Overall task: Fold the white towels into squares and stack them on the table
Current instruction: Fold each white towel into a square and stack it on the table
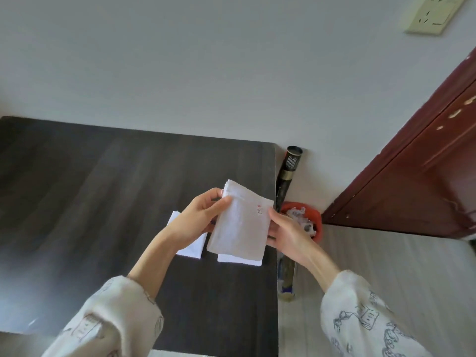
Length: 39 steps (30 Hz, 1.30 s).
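I hold a folded white towel (240, 222) with a small red mark in the air above the right part of the dark table (103, 189). My left hand (198, 220) grips its left edge, thumb on top. My right hand (286, 233) pinches its right edge. Under it a second white towel (238, 260) lies flat on the table, mostly hidden. A third folded white towel (192, 247) lies to the left, partly covered by my left wrist.
The table's right edge (276, 253) runs just beside my right hand. Past it on the floor stand a dark tube (289, 168) against the wall and a red bin (306, 217) with rubbish. A dark red door (412, 176) is at the right.
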Each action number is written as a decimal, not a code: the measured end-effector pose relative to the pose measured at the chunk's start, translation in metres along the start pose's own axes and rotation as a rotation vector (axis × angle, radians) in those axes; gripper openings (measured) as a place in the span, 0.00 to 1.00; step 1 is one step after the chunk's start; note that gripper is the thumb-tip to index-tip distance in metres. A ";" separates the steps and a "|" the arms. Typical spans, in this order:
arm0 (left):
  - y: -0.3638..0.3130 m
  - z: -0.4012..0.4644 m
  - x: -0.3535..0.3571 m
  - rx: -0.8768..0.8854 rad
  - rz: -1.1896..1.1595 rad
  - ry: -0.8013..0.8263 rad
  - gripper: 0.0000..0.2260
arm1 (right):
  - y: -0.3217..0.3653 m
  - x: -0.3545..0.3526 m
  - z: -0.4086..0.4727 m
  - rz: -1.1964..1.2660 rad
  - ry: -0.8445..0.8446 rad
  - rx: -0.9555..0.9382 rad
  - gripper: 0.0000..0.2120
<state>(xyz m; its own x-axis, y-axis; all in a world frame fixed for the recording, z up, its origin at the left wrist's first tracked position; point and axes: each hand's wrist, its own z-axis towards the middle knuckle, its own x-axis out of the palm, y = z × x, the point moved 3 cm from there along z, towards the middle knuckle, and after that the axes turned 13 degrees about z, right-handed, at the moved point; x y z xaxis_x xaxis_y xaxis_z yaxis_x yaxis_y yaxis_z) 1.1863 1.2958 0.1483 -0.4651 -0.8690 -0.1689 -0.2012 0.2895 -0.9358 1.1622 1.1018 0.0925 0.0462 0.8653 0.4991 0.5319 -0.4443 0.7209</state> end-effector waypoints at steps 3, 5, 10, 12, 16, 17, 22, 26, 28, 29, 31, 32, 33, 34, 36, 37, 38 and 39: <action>0.019 0.024 -0.005 -0.103 -0.033 -0.039 0.10 | -0.005 -0.009 0.016 -0.072 -0.092 0.021 0.10; 0.036 0.038 -0.006 -0.181 -0.009 -0.039 0.09 | -0.005 -0.017 0.028 -0.179 -0.197 0.008 0.10; 0.072 0.068 -0.001 -0.313 0.109 0.028 0.08 | -0.015 -0.034 0.056 -0.312 -0.338 0.047 0.05; 0.085 0.079 0.002 -0.356 0.163 0.039 0.07 | -0.021 -0.040 0.066 -0.351 -0.370 0.067 0.05; 0.108 0.097 0.006 -0.426 0.236 0.036 0.08 | -0.035 -0.054 0.083 -0.392 -0.414 0.114 0.04; 0.113 0.100 0.007 -0.441 0.247 0.034 0.09 | -0.038 -0.057 0.087 -0.401 -0.414 0.129 0.05; 0.138 0.109 0.007 -0.492 0.302 0.023 0.08 | -0.058 -0.065 0.104 -0.536 -0.350 0.197 0.06; 0.150 0.111 0.007 -0.510 0.319 0.004 0.07 | -0.070 -0.070 0.112 -0.605 -0.354 0.220 0.09; 0.155 0.113 0.007 -0.513 0.329 0.006 0.07 | -0.075 -0.073 0.114 -0.624 -0.361 0.229 0.11; 0.156 0.114 0.008 -0.515 0.336 0.009 0.08 | -0.077 -0.074 0.115 -0.627 -0.372 0.231 0.11; 0.159 0.117 0.010 -0.523 0.359 0.018 0.09 | -0.080 -0.078 0.116 -0.634 -0.401 0.233 0.09; 0.161 0.118 0.011 -0.529 0.368 0.022 0.10 | -0.081 -0.080 0.117 -0.642 -0.417 0.230 0.08; 0.162 0.119 0.011 -0.536 0.375 0.024 0.10 | -0.082 -0.082 0.117 -0.653 -0.429 0.225 0.06; 0.164 0.120 0.012 -0.543 0.383 0.026 0.10 | -0.084 -0.083 0.117 -0.673 -0.437 0.222 0.05; 0.168 0.121 0.012 -0.557 0.403 0.028 0.11 | -0.086 -0.085 0.118 -0.723 -0.449 0.223 0.06; 0.170 0.121 0.012 -0.564 0.412 0.028 0.11 | -0.087 -0.086 0.118 -0.739 -0.455 0.223 0.06; 0.172 0.121 0.012 -0.570 0.420 0.026 0.11 | -0.088 -0.087 0.119 -0.751 -0.461 0.219 0.06; 0.174 0.121 0.012 -0.575 0.426 0.022 0.11 | -0.089 -0.087 0.118 -0.763 -0.467 0.213 0.05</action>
<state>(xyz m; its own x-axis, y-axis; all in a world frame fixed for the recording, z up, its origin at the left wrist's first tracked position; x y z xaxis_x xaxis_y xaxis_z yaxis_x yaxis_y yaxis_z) 1.2500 1.2868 -0.0537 -0.6201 -0.6268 -0.4718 -0.4176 0.7729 -0.4778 1.2111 1.0935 -0.0720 -0.0686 0.9328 -0.3539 0.7008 0.2975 0.6484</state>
